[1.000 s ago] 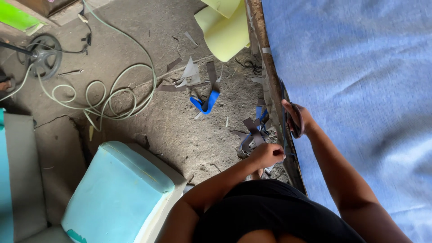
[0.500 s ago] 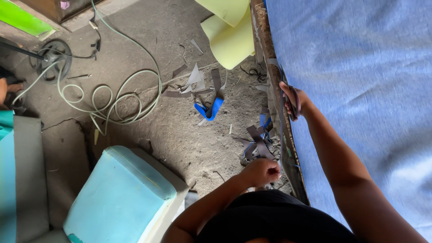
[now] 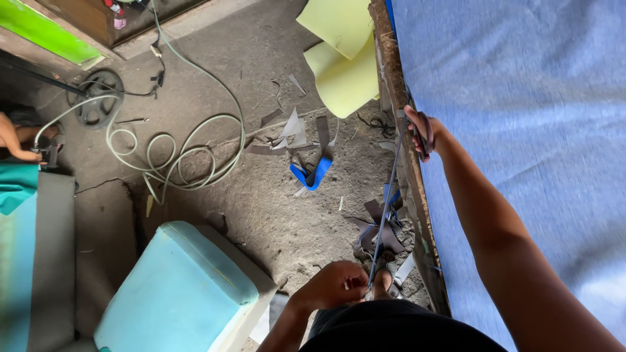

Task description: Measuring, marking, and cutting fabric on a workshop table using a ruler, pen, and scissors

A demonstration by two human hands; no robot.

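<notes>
A wide blue fabric sheet (image 3: 521, 98) lies over a frame with a rough wooden edge (image 3: 398, 117) on the right. My right hand (image 3: 425, 132) is at that edge, closed on dark-handled scissors (image 3: 420, 138). A thin blue fabric strip (image 3: 386, 202) runs taut from the scissors down to my left hand (image 3: 334, 284), which pinches its lower end near my body.
Fabric scraps (image 3: 313, 171) and grey offcuts litter the dirt floor. A coiled pale hose (image 3: 176, 153) lies left of them. Yellow foam sheets (image 3: 342, 62) lean by the frame. A light-blue cushioned seat (image 3: 176, 287) is at lower left. Another person's hand (image 3: 13, 140) shows at the far left.
My right hand with the scissors has moved farther along the wooden edge, away from my body. The strip between my hands has grown longer, and my left hand has dropped lower.
</notes>
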